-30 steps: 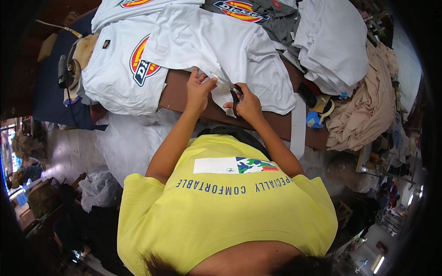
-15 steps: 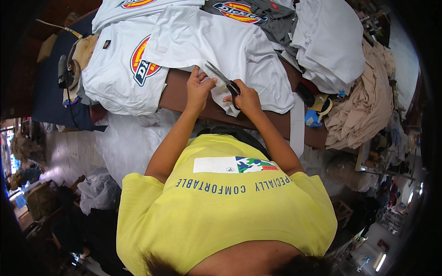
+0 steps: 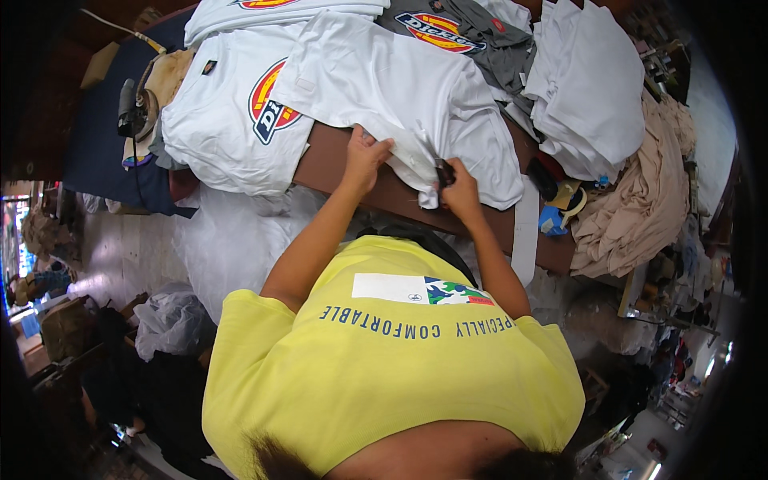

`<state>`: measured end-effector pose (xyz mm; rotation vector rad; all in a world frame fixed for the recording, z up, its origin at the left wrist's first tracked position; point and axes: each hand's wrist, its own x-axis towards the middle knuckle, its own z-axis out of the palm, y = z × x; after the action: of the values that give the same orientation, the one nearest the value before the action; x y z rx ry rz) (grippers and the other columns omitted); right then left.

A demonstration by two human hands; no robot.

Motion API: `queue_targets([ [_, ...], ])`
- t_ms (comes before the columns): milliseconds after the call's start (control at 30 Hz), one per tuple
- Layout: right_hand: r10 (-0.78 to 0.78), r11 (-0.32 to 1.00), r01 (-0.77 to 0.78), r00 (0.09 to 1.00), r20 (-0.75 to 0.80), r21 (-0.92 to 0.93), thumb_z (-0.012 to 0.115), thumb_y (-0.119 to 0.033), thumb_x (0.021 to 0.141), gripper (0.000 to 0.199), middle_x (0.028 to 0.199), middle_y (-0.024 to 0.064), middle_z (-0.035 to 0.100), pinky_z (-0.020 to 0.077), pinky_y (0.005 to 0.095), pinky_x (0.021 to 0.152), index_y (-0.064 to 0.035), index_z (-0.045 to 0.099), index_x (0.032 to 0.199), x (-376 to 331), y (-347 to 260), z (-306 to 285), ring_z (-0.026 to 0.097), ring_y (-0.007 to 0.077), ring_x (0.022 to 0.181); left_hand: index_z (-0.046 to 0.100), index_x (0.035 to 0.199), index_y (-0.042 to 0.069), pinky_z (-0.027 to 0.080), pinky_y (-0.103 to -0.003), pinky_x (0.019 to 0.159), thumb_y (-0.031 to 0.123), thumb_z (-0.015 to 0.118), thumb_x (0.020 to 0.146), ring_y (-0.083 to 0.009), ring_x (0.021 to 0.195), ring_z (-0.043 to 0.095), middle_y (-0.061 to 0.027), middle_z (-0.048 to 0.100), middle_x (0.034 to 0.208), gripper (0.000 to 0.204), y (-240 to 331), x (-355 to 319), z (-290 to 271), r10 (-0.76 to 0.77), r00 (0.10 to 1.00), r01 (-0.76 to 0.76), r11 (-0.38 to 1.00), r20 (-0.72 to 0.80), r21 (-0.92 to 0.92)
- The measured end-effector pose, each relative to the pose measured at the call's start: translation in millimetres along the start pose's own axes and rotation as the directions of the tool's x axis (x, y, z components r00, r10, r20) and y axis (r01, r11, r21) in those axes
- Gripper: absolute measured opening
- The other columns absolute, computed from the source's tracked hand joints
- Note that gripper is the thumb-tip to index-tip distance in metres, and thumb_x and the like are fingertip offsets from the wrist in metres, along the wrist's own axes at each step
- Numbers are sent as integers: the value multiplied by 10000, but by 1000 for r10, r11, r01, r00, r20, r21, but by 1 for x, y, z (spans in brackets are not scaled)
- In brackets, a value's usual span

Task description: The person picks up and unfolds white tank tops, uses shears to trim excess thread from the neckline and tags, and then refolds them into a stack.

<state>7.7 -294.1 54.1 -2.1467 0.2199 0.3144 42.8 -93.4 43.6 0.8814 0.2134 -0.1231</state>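
Brown table (image 3: 352, 172) filled the workshop, heaped with white shirts, a grey one and beige cloth (image 3: 640, 208). A white tee (image 3: 400, 96) lay spread at its near edge. The left hand (image 3: 366, 156) pinched the hem flat; the right hand (image 3: 460, 188) was closed on small dark snips (image 3: 444, 170) at the fabric's corner. Trimming loose threads seemed the step in hand; next would call for steady cloth tension and a careful, shallow cut.

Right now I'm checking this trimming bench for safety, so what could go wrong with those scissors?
The right hand holds small dark scissors at the white T-shirt's edge, close to the left hand pinching it: a slip could nick a finger or the cloth. The shirt overhangs the brown table edge and might slide off.
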Motion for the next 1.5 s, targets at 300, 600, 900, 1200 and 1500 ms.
queue_targets([
  [300,-86,914,98,995,-49,393,780,-98,610,502,813,7,533,417,224,700,-60,492,1019,-82,17,-166,520,94,758,414,1235,69,453,-289,790,63,598,804,-154,938,550,-69,561,1056,469,61,27,-73,360,933,-358,918,23,171],
  [600,-116,982,14,830,-546,-187,693,-165,703,384,812,108,606,440,317,691,-41,542,1034,-12,107,-211,579,213,739,602,882,-2,436,-383,671,408,586,809,-319,747,586,-155,618,770,417,157,38,-47,124,858,-496,-57,499,867],
  [900,-165,986,130,782,-601,-102,665,-68,749,322,804,80,654,464,257,647,-23,518,1032,-20,97,-151,616,140,719,616,868,30,459,-388,669,291,588,827,-326,743,601,-153,634,785,266,121,70,-81,57,916,-375,-237,398,896],
  [1200,-169,950,289,793,-586,118,665,-34,752,342,892,71,648,464,248,715,-31,500,1052,-7,94,-70,608,121,793,452,1284,209,191,-519,1035,298,543,847,-270,1312,259,-57,343,1393,456,12,3,-25,114,740,-601,-328,663,728],
  [1500,-48,913,284,789,-612,294,677,-3,729,391,923,57,617,441,209,668,-5,474,1064,3,144,-62,553,87,756,432,1304,248,143,-493,1060,379,490,868,-245,1328,236,-17,331,1408,459,-18,3,-51,71,767,-574,-366,637,732],
])
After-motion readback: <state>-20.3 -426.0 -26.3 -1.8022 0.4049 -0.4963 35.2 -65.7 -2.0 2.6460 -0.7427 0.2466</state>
